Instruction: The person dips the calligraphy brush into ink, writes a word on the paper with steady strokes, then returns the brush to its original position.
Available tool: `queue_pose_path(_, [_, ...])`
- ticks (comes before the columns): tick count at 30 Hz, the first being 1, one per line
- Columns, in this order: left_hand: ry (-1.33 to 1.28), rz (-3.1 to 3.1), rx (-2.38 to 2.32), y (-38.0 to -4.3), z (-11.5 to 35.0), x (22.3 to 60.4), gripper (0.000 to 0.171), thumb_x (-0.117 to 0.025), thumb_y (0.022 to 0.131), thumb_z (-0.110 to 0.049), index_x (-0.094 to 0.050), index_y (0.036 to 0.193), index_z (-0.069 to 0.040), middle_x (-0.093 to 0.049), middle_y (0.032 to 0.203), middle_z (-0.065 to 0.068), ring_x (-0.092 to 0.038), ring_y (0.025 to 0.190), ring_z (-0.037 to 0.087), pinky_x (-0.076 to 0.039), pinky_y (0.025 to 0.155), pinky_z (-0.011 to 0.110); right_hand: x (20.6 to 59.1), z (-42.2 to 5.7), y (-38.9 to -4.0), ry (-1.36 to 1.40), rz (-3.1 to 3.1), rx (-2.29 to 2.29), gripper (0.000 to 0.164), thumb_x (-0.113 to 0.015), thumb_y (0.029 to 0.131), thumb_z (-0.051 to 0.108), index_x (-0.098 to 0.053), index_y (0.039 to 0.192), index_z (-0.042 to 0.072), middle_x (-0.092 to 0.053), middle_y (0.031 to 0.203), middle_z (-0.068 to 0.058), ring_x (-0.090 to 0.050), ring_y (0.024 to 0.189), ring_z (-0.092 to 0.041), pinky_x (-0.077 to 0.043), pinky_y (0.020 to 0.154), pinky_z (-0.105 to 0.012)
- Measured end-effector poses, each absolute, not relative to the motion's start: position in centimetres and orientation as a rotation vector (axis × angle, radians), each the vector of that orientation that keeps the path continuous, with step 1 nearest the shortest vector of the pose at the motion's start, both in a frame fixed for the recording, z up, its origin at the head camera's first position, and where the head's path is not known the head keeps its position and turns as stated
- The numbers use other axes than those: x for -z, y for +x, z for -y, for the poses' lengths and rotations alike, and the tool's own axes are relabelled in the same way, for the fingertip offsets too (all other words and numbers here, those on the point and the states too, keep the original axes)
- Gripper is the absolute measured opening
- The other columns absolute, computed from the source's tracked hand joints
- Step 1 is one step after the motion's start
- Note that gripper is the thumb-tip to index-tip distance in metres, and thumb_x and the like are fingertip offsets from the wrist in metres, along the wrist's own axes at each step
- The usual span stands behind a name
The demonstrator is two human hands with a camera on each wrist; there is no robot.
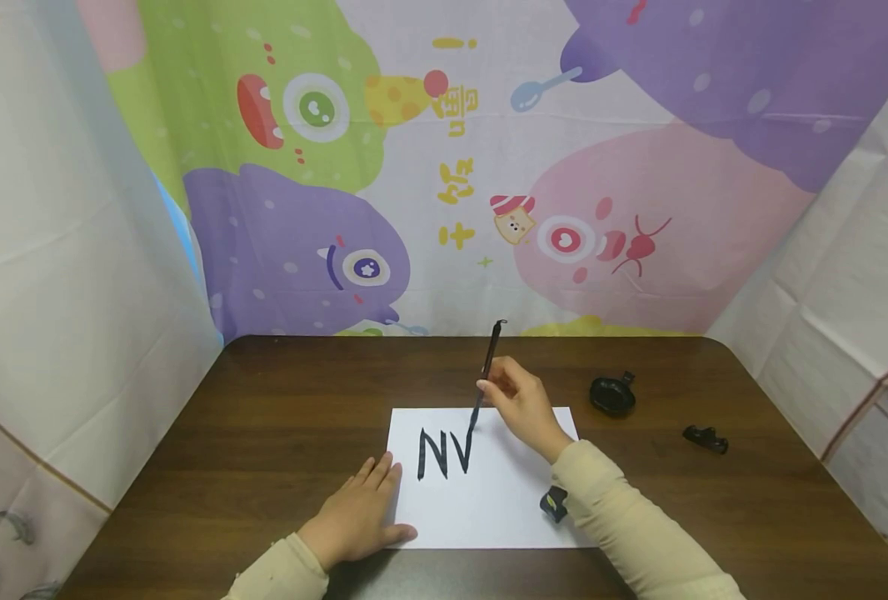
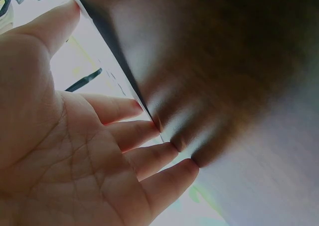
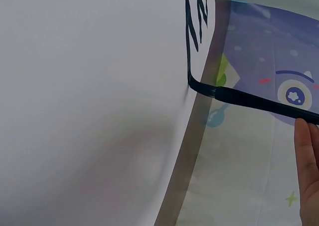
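Note:
In the head view my right hand pinches a dark brush by its upper shaft, above a white sheet of paper. The right wrist view shows the inked bristles bent against the paper at the end of a black stroke. Black lettering, an N and a V shape, stands on the sheet's left half. My left hand rests at the sheet's left edge, fingers extended and thumb over the near corner. Its palm and fingertips on the dark surface fill much of the left wrist view.
A small black dish stands right of the paper on the brown table. Farther right lies a small black brush rest. A black object with a yellow-green mark sits on the paper beside my right sleeve. A cartoon curtain hangs behind the table.

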State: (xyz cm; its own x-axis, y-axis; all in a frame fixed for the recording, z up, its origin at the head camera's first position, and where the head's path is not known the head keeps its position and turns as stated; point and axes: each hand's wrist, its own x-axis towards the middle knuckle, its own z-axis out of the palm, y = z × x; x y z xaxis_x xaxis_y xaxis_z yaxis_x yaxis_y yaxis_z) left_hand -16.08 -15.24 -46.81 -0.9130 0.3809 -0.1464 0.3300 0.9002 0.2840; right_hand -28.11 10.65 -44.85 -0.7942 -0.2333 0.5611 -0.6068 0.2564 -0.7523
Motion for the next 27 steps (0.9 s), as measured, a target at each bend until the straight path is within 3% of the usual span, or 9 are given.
queue_pose_path(14, [0.545,-2.877,-0.381,-16.0,15.2,46.7,0.092,-0.070,0.082,-0.054,-0.039,0.146,0.005,-0.031,0.156,0.025,-0.030,0.143,0.048,-0.033,0.113,0.060,43.9,-11.0,-27.9,0.710,2.183,-1.541,0.012,-0.065,0.089,-0.005,-0.057,0.099,-0.007,-0.063,0.084,-0.022,-0.068,0.077,-0.039,-0.061,0.070,-0.041])
queue_pose_path(21, [0.547,-2.879,-0.375,-16.0,15.1,46.7,0.092,-0.070,0.082,-0.054,-0.039,0.146,0.005,-0.031,0.156,0.025,-0.030,0.143,0.048,-0.033,0.113,0.060,44.0,-11.6,-27.6,0.767,2.142,-1.453,0.012,-0.069,0.089,0.003,-0.060,0.097,0.003,-0.064,0.081,-0.008,-0.065,0.071,-0.017,-0.058,0.064,-0.022])
queue_pose_path(27, [0.547,-2.879,-0.370,-16.1,15.2,46.8,0.092,-0.070,0.082,-0.055,-0.039,0.146,0.005,-0.031,0.156,0.025,-0.030,0.143,0.048,-0.033,0.113,0.060,44.2,-11.7,-27.3,0.776,2.163,-1.361,0.013,-0.071,0.087,0.004,-0.062,0.097,0.007,-0.064,0.079,-0.004,-0.056,0.069,-0.003,-0.052,0.058,-0.020])
